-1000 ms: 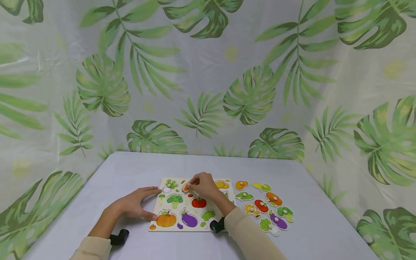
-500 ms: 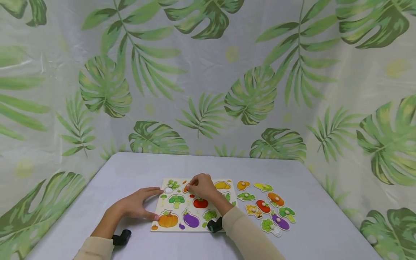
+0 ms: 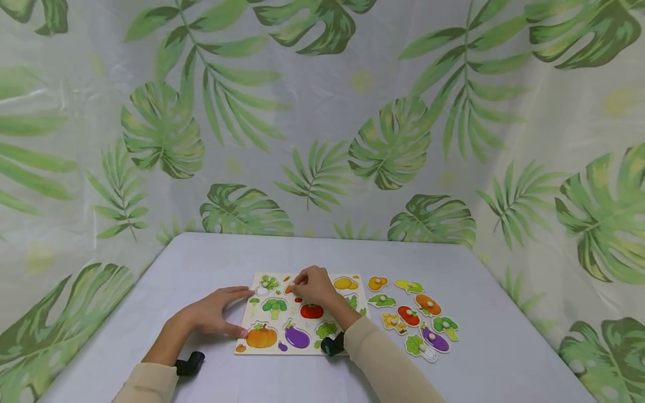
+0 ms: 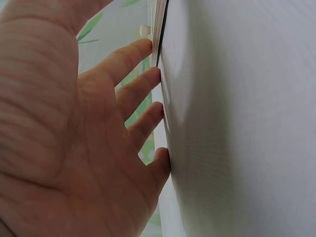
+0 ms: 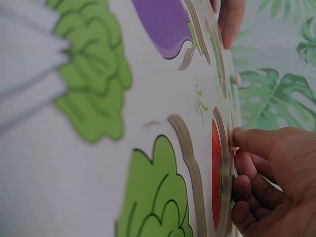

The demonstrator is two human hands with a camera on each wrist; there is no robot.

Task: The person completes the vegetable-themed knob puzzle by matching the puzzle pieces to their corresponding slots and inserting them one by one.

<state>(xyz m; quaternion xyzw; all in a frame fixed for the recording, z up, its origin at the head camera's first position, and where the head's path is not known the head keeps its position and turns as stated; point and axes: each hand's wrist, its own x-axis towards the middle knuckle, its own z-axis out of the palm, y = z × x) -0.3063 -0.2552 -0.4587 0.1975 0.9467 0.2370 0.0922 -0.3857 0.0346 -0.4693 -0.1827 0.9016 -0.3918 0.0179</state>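
A wooden vegetable puzzle board [image 3: 282, 351] lies flat on the table. My left hand [image 3: 214, 313] spreads along its left side, thumb at the edge by the printed pumpkin and fingertips near the far left corner. In the left wrist view, the left hand's [image 4: 94, 128] fingers are extended, with the upper ones against the board's edge [image 4: 159, 29]. My right hand [image 3: 314, 288] reaches over the board's far middle, thumb and fingertips pinching an orange carrot piece [image 3: 289, 289], largely hidden by the fingers. The right wrist view shows the right hand [image 5: 276, 177] low at the board's surface.
Right of the board lie several loose knobbed pieces, among them a tomato [image 3: 409, 317], an eggplant [image 3: 436, 340], a broccoli [image 3: 445, 327], a pumpkin [image 3: 428, 305] and a corn [image 3: 409, 287]. A leaf-patterned curtain [image 3: 322, 112] surrounds the table [image 3: 216, 257].
Both hands keep nearly the same place on the board. The right fingers stay at the carrot, with only slight movement; the view itself shifts a little.
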